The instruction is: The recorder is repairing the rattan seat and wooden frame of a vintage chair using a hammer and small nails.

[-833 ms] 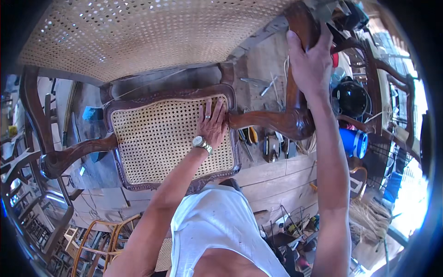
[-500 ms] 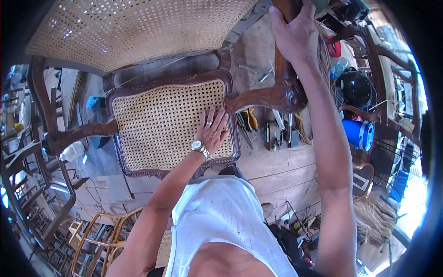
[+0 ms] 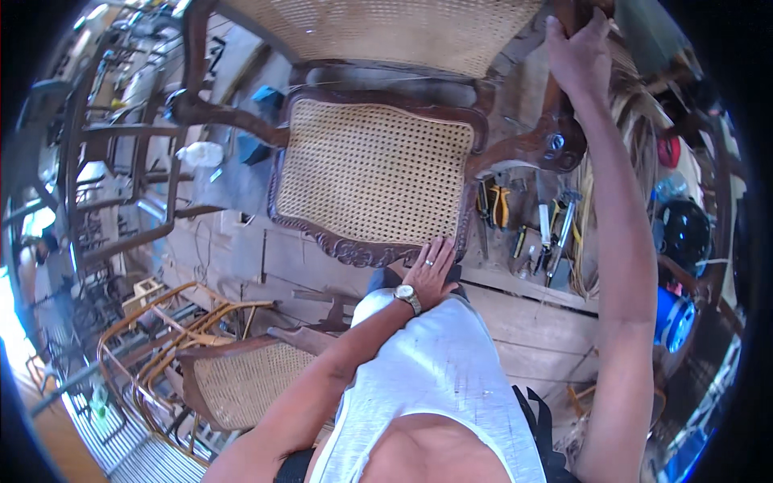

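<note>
A dark carved wooden armchair stands in front of me. Its woven cane seat [image 3: 374, 173] fills the middle, and the cane backrest [image 3: 386, 32] rises at the far side. My right hand [image 3: 584, 64] is wrapped round the chair's right armrest [image 3: 560, 105], near the backrest. My left hand [image 3: 432, 270], with a ring and a wristwatch, lies with fingers stretched out at the seat's near right corner. Its fingertips touch the carved front rail [image 3: 354, 248] and the cane's edge. On the other side, the left armrest [image 3: 233, 117] is untouched.
Right of the seat lie orange-handled pliers [image 3: 501, 205], a hammer [image 3: 564, 233] and other hand tools. Farther right are cane strands [image 3: 628, 153], a black helmet [image 3: 683, 232] and a blue container [image 3: 673, 319]. Another cane panel [image 3: 250, 382] and a rattan frame [image 3: 161, 338] stand lower left.
My left hand has slid from the cane surface to the seat's near edge. My view has swung left, so the chair appears farther right. The right hand keeps its grip.
</note>
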### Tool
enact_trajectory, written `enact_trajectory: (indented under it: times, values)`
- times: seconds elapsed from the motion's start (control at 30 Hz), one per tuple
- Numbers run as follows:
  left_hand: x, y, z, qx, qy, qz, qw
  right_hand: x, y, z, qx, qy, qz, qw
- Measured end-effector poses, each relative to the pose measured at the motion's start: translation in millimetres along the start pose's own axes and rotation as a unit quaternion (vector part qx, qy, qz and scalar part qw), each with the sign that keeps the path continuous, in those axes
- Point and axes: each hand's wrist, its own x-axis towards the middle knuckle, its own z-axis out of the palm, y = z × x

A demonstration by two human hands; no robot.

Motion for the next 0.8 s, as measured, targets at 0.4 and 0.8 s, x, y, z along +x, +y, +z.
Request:
enact_trajectory:
  times: [0.4,0.8]
  values:
    - [-57.4,-26.7,-3.0,0.041,0.063,-0.118,0.99,11.0,26.2,9.7,0.048,-0.126,0.006,0.991]
    - [-112.1,-102.7,15.8,-0.047,0.217,-0.501,0.836,10.7,12.7,3.8,0.062,-0.128,0.028,0.99]
